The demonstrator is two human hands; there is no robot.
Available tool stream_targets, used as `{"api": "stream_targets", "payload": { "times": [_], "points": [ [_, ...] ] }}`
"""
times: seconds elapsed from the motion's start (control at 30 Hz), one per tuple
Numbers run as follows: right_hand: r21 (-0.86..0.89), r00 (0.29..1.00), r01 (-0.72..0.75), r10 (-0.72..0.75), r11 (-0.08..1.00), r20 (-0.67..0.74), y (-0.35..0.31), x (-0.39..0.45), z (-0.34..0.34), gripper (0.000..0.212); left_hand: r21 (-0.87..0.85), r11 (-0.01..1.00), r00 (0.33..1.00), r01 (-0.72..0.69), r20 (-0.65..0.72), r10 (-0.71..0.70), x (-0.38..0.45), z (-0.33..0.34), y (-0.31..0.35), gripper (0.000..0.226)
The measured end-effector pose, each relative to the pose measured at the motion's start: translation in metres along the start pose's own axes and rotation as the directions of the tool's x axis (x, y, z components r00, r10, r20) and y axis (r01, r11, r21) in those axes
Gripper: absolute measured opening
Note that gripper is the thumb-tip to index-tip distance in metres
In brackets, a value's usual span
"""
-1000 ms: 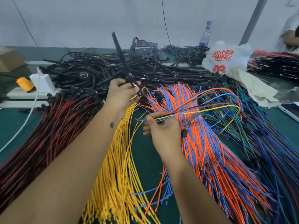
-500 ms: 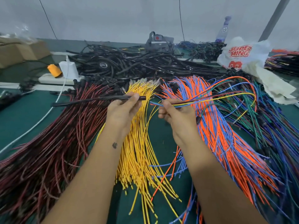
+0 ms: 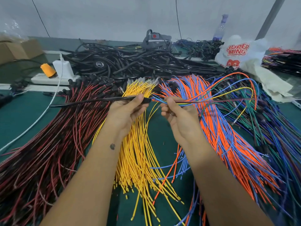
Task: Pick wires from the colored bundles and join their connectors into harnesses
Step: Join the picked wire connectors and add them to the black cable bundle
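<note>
My left hand [image 3: 128, 110] grips a long black sleeve tube [image 3: 91, 101] that runs out level to the left, its open end pointing right. My right hand [image 3: 177, 115] pinches a small bunch of picked wires [image 3: 211, 97], orange, blue, green, yellow and dark red, which loop off to the right. The wire tips sit right at the tube's open end between my hands. Below lie the yellow bundle [image 3: 138, 157], the red and black bundle [image 3: 53, 141], the orange and blue bundle [image 3: 228, 144] and a green, blue and purple bundle [image 3: 276, 136].
A heap of black cables [image 3: 130, 62] fills the back of the green table [image 3: 162, 132]. A white power strip [image 3: 48, 79] with a charger and an orange plug lies back left, a cardboard box [image 3: 17, 49] beyond it. A white printed bag [image 3: 241, 51] and a bottle [image 3: 219, 30] stand back right.
The black tube, upright a second ago, has swung down to lie level. My hands have come closer, bringing the wire tips up to the tube's end. The camera has tilted a little.
</note>
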State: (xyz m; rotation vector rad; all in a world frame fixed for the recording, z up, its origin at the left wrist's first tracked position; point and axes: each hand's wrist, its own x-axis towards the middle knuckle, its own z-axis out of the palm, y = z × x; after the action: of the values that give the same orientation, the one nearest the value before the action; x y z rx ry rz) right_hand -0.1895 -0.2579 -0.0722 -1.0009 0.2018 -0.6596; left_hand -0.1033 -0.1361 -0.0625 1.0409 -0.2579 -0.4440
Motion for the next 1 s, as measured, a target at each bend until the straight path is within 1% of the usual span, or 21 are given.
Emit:
{"api": "stream_targets", "payload": {
  "times": [0.1,0.27,0.43,0.63,0.7,0.83,1.0],
  "points": [
    [0.025,1.0,-0.002,0.002,1.0,0.015,-0.0005,0.0003,-0.0006,0.016,-0.004,1.0,0.998,0.023,0.054,-0.022,-0.0001,-0.0005,0.0,0.009],
    [0.052,0.999,-0.011,0.008,0.999,0.049,-0.001,-0.0008,-0.0001,0.018,-0.062,0.996,0.996,0.056,0.077,-0.051,-0.0001,-0.0004,-0.0001,0.007],
    [0.003,0.997,-0.023,0.023,1.0,0.079,0.0001,-0.0014,-0.0003,0.015,-0.111,0.991,0.993,0.069,0.098,-0.058,-0.001,-0.0021,0.0001,0.015],
    [-0.03,0.998,-0.015,0.017,0.999,0.054,-0.0005,-0.0026,0.0002,0.015,-0.118,0.99,0.99,0.078,0.127,-0.063,-0.0002,-0.0035,-0.0006,0.023],
    [-0.048,0.999,-0.011,0.013,0.999,0.04,-0.0006,-0.0029,0.0001,0.014,-0.11,0.991,0.988,0.079,0.139,-0.064,-0.0002,-0.0037,-0.0011,0.02],
    [-0.071,1.0,0.002,-0.001,0.997,0.014,0.0,-0.003,0.0007,0.012,-0.128,0.988,0.988,0.088,0.138,-0.07,0.0001,-0.0035,-0.0017,0.006],
    [-0.035,0.999,-0.012,0.014,0.999,0.037,-0.0017,-0.004,0.0023,0.016,-0.157,0.981,0.988,0.111,0.123,-0.092,-0.0011,-0.0015,-0.0008,0.011]
  ]
}}
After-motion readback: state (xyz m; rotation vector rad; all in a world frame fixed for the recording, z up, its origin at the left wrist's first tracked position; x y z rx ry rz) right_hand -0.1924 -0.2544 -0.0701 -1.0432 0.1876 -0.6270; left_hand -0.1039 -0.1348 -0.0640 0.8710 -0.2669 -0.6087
